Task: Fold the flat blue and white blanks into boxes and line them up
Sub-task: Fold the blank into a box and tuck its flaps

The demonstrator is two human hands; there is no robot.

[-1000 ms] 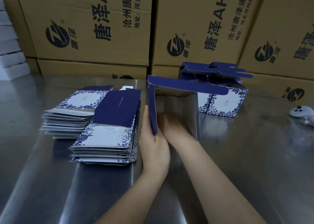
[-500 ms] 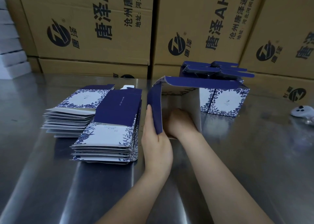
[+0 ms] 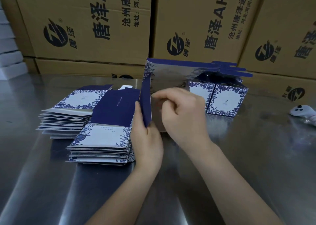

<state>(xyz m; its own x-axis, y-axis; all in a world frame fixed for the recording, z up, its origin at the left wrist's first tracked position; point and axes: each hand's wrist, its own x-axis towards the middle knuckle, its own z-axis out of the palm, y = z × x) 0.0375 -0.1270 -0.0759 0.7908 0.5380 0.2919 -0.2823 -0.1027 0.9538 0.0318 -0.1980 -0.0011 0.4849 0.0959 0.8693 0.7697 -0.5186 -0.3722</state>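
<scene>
Fingers (image 3: 150,122) of the left hand (image 3: 147,139) pinch the dark blue side panel of the half-formed box (image 3: 164,74), standing on the counter (image 3: 239,156) between the blank stacks (image 3: 100,139) and the finished boxes (image 3: 227,96). The right hand (image 3: 183,112), fingers curled, looks blurred at the open end; whether it grips a flap, I cannot tell. Best to keep that wall square while tucking. A second ago this hand was deep inside; now it's out.
</scene>
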